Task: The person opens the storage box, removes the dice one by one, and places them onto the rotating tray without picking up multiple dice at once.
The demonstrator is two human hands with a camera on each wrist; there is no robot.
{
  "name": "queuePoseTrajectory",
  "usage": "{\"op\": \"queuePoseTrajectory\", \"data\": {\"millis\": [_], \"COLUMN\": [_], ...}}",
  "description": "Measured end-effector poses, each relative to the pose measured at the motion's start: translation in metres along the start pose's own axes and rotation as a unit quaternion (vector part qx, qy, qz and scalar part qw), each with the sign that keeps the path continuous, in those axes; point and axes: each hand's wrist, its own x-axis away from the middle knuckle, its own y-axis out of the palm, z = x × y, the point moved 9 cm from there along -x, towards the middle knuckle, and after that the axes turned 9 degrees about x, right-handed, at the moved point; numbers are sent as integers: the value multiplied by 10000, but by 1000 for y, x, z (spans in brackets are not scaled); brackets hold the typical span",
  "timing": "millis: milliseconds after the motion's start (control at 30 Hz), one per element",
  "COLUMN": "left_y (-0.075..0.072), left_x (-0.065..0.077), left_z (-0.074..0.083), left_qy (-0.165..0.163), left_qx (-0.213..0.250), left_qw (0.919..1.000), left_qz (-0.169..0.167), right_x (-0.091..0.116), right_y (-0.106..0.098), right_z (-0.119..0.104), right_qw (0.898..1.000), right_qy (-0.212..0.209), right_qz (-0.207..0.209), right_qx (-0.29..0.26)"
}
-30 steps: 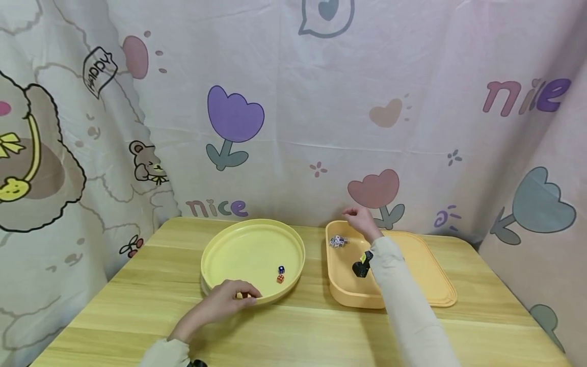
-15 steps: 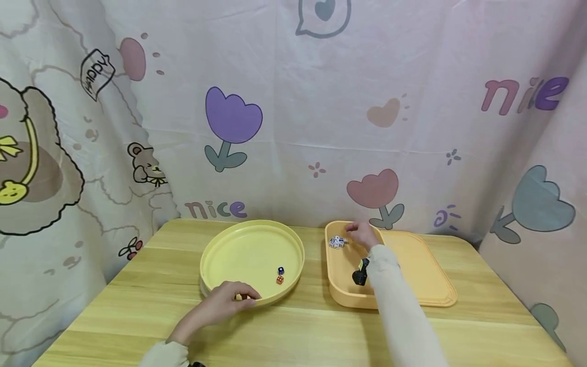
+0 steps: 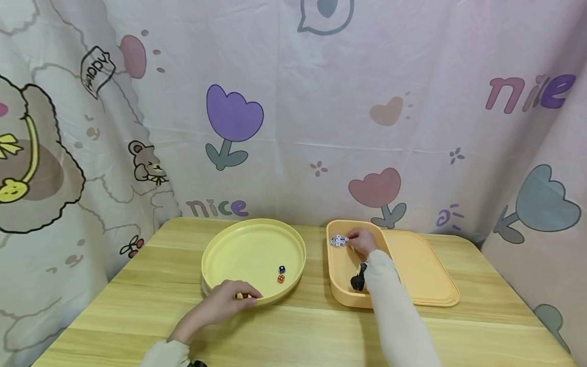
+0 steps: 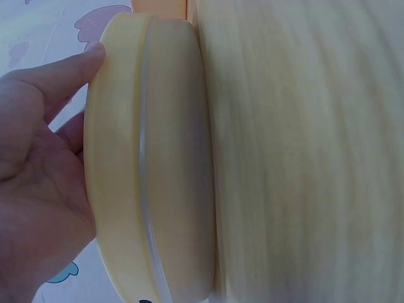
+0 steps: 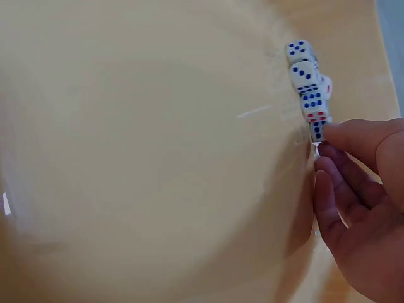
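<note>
My left hand (image 3: 228, 300) grips the near rim of a round yellow tray (image 3: 247, 250), its thumb outside the wall and its fingers over the rim. A blue die (image 3: 282, 269) and an orange-red die (image 3: 281, 279) lie inside, near the tray's right side. In the yellow-orange rectangular box (image 3: 341, 295), my right hand (image 3: 364, 241) reaches down to a cluster of white dice (image 3: 338, 240) by the far left corner. The right wrist view has thumb and index finger pinching the end white die (image 5: 317, 131), which sits against the others.
A flat yellow-orange lid (image 3: 422, 265) lies just right of the box. Both containers stand on a wooden table (image 3: 312, 336), with a gap between them. A patterned curtain (image 3: 293, 183) hangs behind the table's far edge and along its sides.
My right hand has come down from above the box's far rim to the white dice and now pinches one. My left hand has stayed on the tray.
</note>
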Motion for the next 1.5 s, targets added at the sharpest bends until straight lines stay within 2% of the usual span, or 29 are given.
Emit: {"op": "queuePoseTrajectory", "data": {"millis": [67, 100, 300, 367, 567, 667, 933, 1133, 1500], "left_y": [-1, -1, 2, 3, 3, 2, -1, 0, 0], "left_x": [0, 0, -3, -3, -3, -2, -1, -2, -2], "left_z": [0, 0, -1, -1, -3, -5, -4, -3, -4], "left_qy": [-6, -17, -236, -266, -327, -349, -363, -365, -365], "left_qx": [-10, 6, 161, 162, 191, 143, 47, 49, 60], "left_qw": [10000, 10000, 9995, 9994, 9992, 9992, 9993, 9992, 9993], "left_qz": [17, 10, -127, -124, -117, -102, -100, -144, -109], "right_x": [2, 17, 21, 20, 15, 11, 9, 19, 46], "right_y": [0, -9, -14, -16, -31, -41, -57, -61, -58], "right_z": [-5, -29, -34, -32, -36, -48, -81, -103, -146], "right_qw": [9998, 9988, 9954, 9957, 9984, 9988, 9995, 9988, 9960], "right_qy": [100, 319, 377, 402, 386, 197, -133, -269, -522], "right_qz": [65, 57, 168, 158, 393, 455, 260, 92, 105], "right_qx": [144, 371, 870, 813, 112, -17, -97, -394, -712]}}
